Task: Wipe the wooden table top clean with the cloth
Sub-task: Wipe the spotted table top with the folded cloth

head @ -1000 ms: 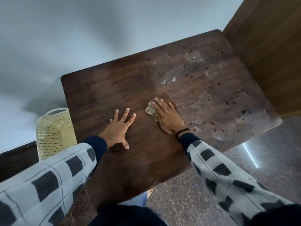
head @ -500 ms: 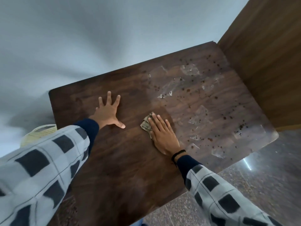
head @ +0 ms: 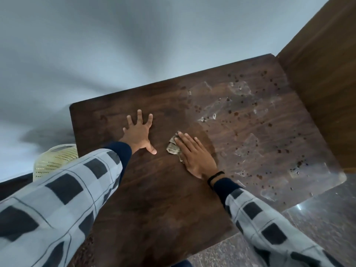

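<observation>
The dark wooden table top (head: 150, 205) fills the middle of the head view. Its right half carries brown spots (head: 237, 112) and pale smeared patches. My right hand (head: 194, 155) lies flat with straight fingers, pressing a small crumpled beige cloth (head: 172, 147) onto the wood near the table's centre. Only the cloth's left edge shows from under the fingers. My left hand (head: 138, 132) rests flat on the table to the left of the cloth, fingers spread wide, holding nothing.
A pale yellow perforated plastic chair (head: 55, 160) stands at the table's left edge. A brown wooden panel (head: 323, 78) rises along the table's right side. A grey wall lies behind, and speckled stone floor (head: 317, 218) shows at the lower right.
My left hand has slid farther up and left across the table. My right hand with the cloth has stayed near the centre. The camera view has shifted.
</observation>
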